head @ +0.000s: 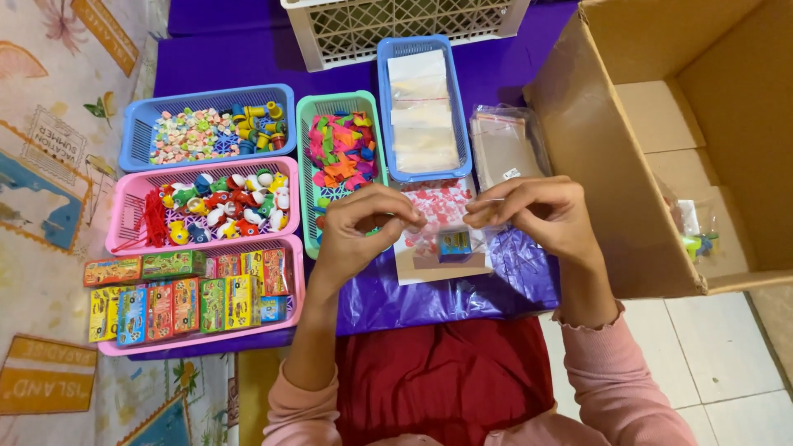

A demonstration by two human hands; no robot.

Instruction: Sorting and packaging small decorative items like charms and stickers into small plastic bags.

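- The clear plastic packet with a red-and-white printed backing (438, 227) hangs between your two hands over the purple-covered bench (429, 301), just in front of you; a small blue square box (454, 244) already sits inside it, low down.
- Judging from this, filling has begun: one item is in, the mouth looks unsealed, and closing it seems left to do.
- Your left hand (363, 227) pinches the packet's top edge with thumb and fingertips closed on it; your right hand (537, 211) does the same on the other corner, grip closed tight on the film.
- Just beyond sit a stack of empty clear bags (504, 149) and a blue tray of flat packets (423, 107).
- Left of those, a green tray of bright paper shapes (343, 149); further left, a blue tray of small beads (206, 128), a pink tray of little toys (206, 206), and a near pink tray of colourful small boxes (198, 297).
- To the right stands an open cardboard carton (661, 140) holding a finished-looking packet.
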